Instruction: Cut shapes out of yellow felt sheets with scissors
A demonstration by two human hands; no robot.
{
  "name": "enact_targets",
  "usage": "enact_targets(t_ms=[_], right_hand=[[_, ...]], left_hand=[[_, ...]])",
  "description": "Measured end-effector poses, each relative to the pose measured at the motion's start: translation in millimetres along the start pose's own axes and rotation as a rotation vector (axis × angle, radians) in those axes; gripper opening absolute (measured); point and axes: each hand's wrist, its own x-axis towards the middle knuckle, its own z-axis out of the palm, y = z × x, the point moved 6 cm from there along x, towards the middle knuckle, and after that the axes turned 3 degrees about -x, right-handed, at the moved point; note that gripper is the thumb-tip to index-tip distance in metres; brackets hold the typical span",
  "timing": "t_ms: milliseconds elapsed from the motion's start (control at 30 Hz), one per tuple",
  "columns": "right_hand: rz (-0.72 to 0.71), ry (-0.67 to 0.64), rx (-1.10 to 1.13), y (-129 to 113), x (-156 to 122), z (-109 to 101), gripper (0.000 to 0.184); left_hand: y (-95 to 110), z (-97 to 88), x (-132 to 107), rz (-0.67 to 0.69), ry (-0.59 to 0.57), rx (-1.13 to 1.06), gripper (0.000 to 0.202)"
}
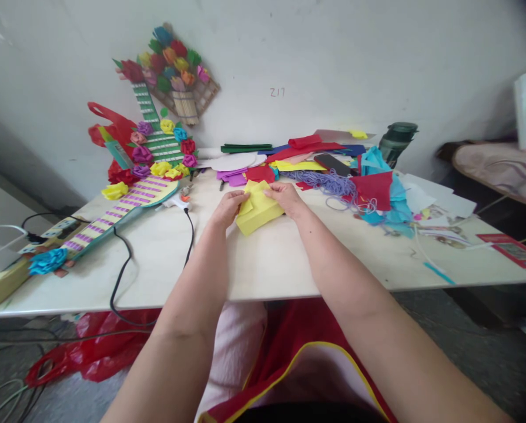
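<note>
A plain whitish wall (333, 64) fills the back; before it runs a long, pale tabletop (157, 279) with a straight front edge; along its left part lies a long-necked decorative board (113, 214), banded in yellow and purple, with a green striped board (161, 145) behind it, both trimmed with paper flowers in several colours; on the floor below, at the left, sits a crumpled red plastic bag (110, 349).

On the wall above the green board hangs a craft bouquet of many-coloured flowers (174, 61); at the right of the tabletop a tangle of lavender yarn (328, 182) lies against a dark red sheet (372, 191), in front of a dark green bottle (397, 141).

Near the middle of the tabletop, between the two hands, is a folded yellow sheet of paper or thin cloth (260, 217), with a flap turned over at its left; whether it rests on the surface, I cannot tell; the left hand (228, 208) pinches its left side between thumb and fingers; the right hand (287, 198) pinches its upper right corner likewise; smaller still, a white tool with a black cord (177, 203) lies left of the left hand, well apart from the sheet.
</note>
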Motion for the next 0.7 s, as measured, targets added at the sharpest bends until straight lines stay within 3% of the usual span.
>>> enact_targets(t_ms=[200, 467, 700], right_hand=[[0.003, -0.053, 0.019, 0, -1, 5, 0.024], [-0.013, -0.028, -0.034, -5, -4, 5, 0.020], [-0.123, -0.051, -0.171, -12, -6, 5, 0.025]], left_hand=[[0, 0.7, -1, -0.016, 0.021, -0.033, 0.013], [-3, -3.4, 3, -0.006, 0.076, -0.074, 0.014], [-2, -2.8, 3, -0.004, 0.090, -0.097, 0.015]])
